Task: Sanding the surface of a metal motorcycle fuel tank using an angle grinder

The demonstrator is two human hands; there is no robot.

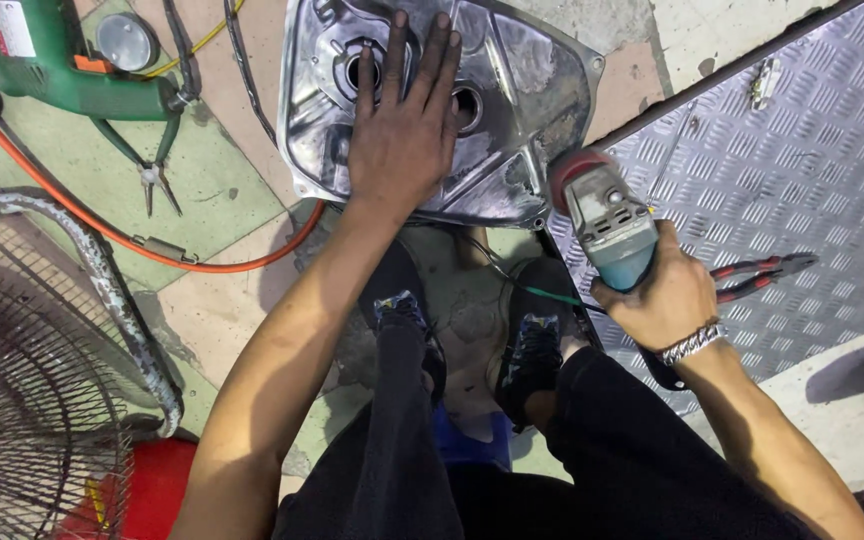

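While the left hand (404, 135) lies flat with its fingers spread on the shiny metal cover (512, 100), which rests on the floor in front of the person's shoes (472, 330), the right hand (664, 295) has its grip clamped around the body of a blue-grey angle grinder (607, 220). The red disc (574, 165) of the grinder is at the lower right edge of the cover, near the left wrist. I judge that the disc could catch on the thin edge and kick toward the left forearm, because only one hand steers the tool. The cover may also slide, since only the flat palm presses it down. Red-handled pliers (757, 275) lie on the checker plate (802, 150) just beside the right hand.
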